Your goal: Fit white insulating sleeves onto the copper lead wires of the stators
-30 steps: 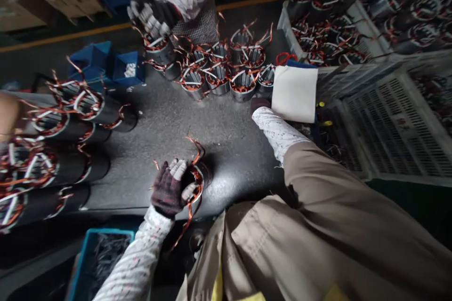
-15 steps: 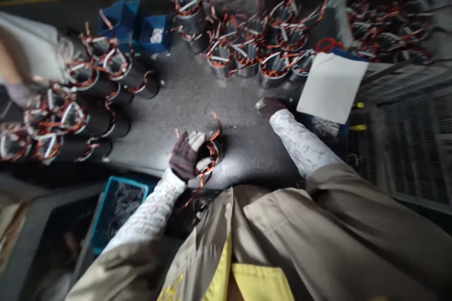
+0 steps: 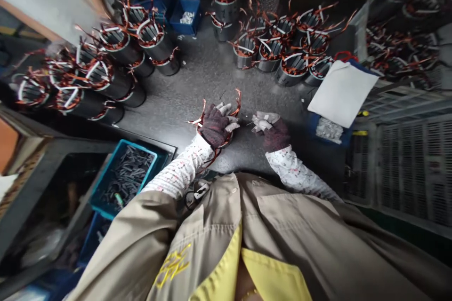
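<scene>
Right gloved hand (image 3: 271,129) has come back from the white pad (image 3: 342,93), fingers pinching a small pale piece. Left gloved hand (image 3: 214,124), fingers curled, grips the copper-wound steel stator (image 3: 226,122) on the dark table (image 3: 197,89), just left of it.

A dark desk (image 3: 197,89) is crowded with copper-wound stators (image 3: 282,51), stacked stators (image 3: 106,63), two blue bins (image 3: 185,15) and a white sheet (image 3: 342,93).

Dark maroon glove (image 3: 212,124), copper-orange wires (image 3: 237,99), teal bin (image 3: 106,188), white sheet (image 3: 342,91)

Dim scene, bright centre, warped edges
</scene>
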`<action>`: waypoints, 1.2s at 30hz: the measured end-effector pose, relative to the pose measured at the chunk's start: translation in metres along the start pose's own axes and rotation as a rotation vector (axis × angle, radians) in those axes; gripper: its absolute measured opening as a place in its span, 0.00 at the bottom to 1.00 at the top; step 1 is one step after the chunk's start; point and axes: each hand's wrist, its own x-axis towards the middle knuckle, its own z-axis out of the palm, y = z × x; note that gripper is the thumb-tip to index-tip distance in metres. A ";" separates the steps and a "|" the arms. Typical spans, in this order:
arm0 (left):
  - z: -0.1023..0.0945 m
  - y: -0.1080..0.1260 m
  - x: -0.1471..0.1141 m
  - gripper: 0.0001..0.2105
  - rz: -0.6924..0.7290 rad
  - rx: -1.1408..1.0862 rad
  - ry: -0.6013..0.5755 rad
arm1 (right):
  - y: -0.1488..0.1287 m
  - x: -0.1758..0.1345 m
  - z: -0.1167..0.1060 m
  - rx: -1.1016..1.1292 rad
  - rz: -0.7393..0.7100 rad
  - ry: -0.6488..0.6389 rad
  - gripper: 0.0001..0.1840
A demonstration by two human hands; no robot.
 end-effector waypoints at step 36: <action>-0.006 0.013 0.000 0.14 -0.039 -0.055 -0.019 | 0.001 0.031 0.012 -0.090 -0.027 -0.089 0.20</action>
